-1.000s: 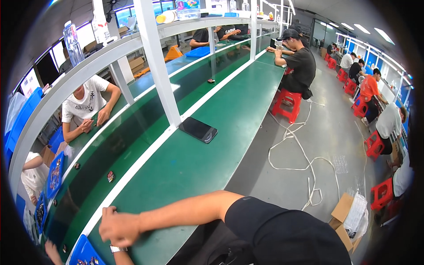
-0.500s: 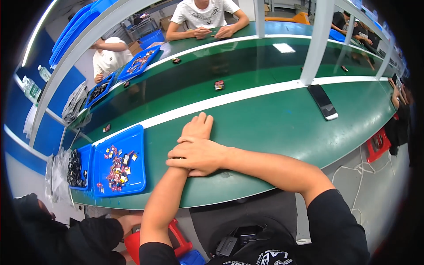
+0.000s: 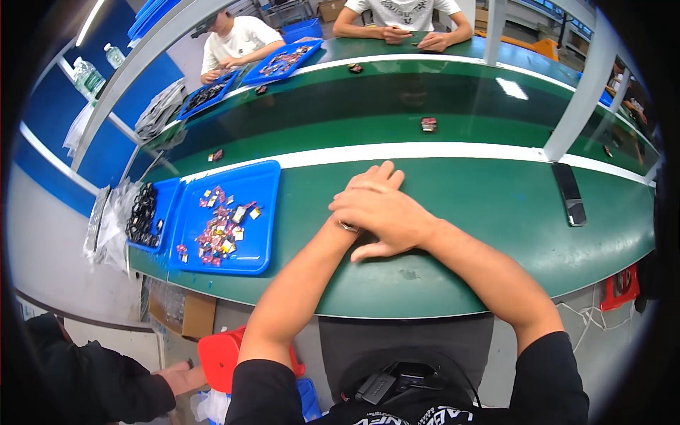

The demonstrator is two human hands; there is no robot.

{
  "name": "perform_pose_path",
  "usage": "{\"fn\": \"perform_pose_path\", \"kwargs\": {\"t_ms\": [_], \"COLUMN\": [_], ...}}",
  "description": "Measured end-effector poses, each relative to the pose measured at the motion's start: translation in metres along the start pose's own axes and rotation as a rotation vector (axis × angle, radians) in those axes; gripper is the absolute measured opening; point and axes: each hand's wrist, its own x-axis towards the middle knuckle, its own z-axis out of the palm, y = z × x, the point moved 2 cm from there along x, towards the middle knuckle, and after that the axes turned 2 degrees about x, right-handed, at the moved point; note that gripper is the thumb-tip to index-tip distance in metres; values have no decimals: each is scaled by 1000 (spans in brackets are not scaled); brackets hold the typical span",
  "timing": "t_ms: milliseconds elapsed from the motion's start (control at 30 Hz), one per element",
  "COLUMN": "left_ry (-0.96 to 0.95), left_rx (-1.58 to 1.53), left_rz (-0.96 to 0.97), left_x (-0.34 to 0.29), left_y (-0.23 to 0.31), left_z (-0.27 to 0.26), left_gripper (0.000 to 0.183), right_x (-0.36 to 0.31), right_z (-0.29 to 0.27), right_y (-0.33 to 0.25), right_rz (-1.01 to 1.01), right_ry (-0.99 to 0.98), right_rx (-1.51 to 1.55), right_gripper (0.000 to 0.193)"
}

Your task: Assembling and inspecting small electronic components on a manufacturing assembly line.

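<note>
My left hand (image 3: 384,174) lies palm down on the green worktop (image 3: 482,234), its fingers stretched forward. Across its back and wrist rests my right hand (image 3: 389,216), with fingers extended and thumb apart. Neither hand holds an object. Part of a thin shiny band (image 3: 347,227) shows at my left wrist, under the right fingers. To the left of my hands is a blue tray (image 3: 256,183) with many small red, yellow and white pieces (image 3: 221,237). A black phone (image 3: 569,195) lies on the worktop to the right.
Beside the tray sits another holding black pieces (image 3: 144,216). A dark green belt (image 3: 489,106) beyond the white rail (image 3: 312,160) carries a small red piece (image 3: 428,125). A grey post (image 3: 584,92) rises at right. Two people sit opposite. A red stool (image 3: 218,360) stands below left.
The view has shifted, so the worktop appears farther right. My right hand has loosened from the left wrist, its thumb now apart. The person in black at lower left has moved farther away.
</note>
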Motion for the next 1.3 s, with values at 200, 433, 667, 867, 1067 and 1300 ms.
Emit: {"fn": "perform_pose_path", "kwargs": {"t_ms": [200, 433, 667, 867, 1067, 1300], "left_ry": [75, 319, 125, -27, -59, -10], "left_rx": [113, 175, 377, 395, 292, 249], "left_rz": [-76, -119, -644, -996, -1032, -1046], "left_x": [-2, -26, -90, -119, -104, -101], "left_y": [-11, -55, -251, -355, -381, -381], "left_z": [2, -102, -156, -136, -92, -99], "left_gripper": [10, 13, 20, 31, 36, 48], "right_x": [-27, -41, -34, -32, -35, -32], "right_z": [-14, -18, -7, -13, -13, -10], "right_y": [54, 73, 70, 70, 73, 75], "right_rz": [492, 824, 809, 860, 870, 845], "right_ry": [618, 366, 248, 216, 240, 233], "right_rx": [-29, 40, 75, 85, 86, 127], "right_gripper": [25, 6, 9, 13, 15, 15]}}
